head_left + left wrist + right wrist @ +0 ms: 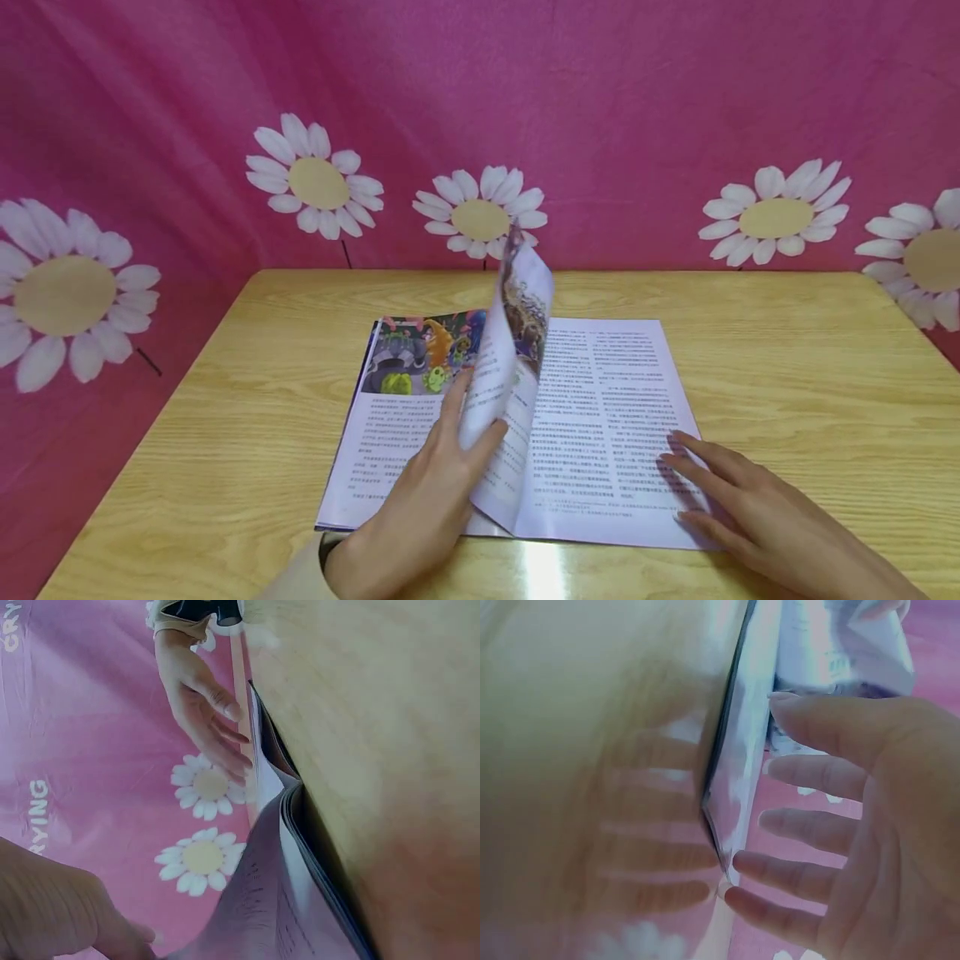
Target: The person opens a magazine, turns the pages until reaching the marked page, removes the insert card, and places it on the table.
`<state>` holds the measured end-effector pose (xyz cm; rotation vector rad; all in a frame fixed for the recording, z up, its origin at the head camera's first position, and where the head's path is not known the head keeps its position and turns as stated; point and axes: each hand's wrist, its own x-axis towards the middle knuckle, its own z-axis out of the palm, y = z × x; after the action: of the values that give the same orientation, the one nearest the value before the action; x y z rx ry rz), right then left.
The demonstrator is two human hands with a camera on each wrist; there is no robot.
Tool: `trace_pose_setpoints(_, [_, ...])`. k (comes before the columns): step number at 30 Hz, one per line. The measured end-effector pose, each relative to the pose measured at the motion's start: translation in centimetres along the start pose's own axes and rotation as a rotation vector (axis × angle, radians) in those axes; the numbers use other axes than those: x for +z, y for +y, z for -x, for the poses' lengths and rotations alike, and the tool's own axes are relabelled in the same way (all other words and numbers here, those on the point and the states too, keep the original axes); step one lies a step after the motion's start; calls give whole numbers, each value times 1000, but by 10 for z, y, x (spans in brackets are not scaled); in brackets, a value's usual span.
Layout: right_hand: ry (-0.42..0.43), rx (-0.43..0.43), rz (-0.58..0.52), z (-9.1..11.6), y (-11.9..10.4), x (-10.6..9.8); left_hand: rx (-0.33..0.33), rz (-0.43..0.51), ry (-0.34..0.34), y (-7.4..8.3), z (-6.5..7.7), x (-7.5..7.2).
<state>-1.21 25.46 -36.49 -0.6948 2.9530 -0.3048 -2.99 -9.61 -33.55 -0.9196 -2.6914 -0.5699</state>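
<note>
An open magazine (600, 433) lies on the wooden table, with printed text on both sides and a colourful cartoon picture at the top of its left side. One page (483, 400) stands raised and curled near the spine. My left hand (420, 500) pinches this page between thumb and fingers, as the left wrist view of the hand (64, 907) also shows. Over the lower right edge of the magazine, my right hand (757, 512) has its fingers spread and nearly straight. In the right wrist view, that hand (885, 817) grips nothing.
The wooden table (225, 433) extends around the magazine on every side. Behind it hangs a pink cloth (600, 100) printed with large white daisies, which also covers the left side. Light glares off the table's front part.
</note>
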Motion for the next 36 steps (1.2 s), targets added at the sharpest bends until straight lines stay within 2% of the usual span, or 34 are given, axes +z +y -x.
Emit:
trace_pose_setpoints(3, [-8, -6, -1, -1, 1, 2, -74, -44, 3, 0, 12, -4])
trace_pose_setpoints(7, [-29, -1, -22, -2, 2, 2, -149, -107, -36, 0, 21, -3])
trace_pose_setpoints(11, [-51, 8, -38, -2, 2, 3, -166, -244, -70, -7, 24, 4])
trace_pose_setpoints(14, [-56, 11, -46, -3, 2, 3, -173, -324, -132, -13, 26, 8])
trace_pose_setpoints(17, [-60, 18, -37, -3, 1, 4, -185, -328, -198, -16, 28, 10])
trace_pose_setpoints(26, [-49, 5, -29, -2, 3, 5, -238, -382, -322, -19, 30, 14])
trace_pose_setpoints(36, [-65, 41, -39, 0, 3, 7, -302, -302, -552, -20, 25, 20])
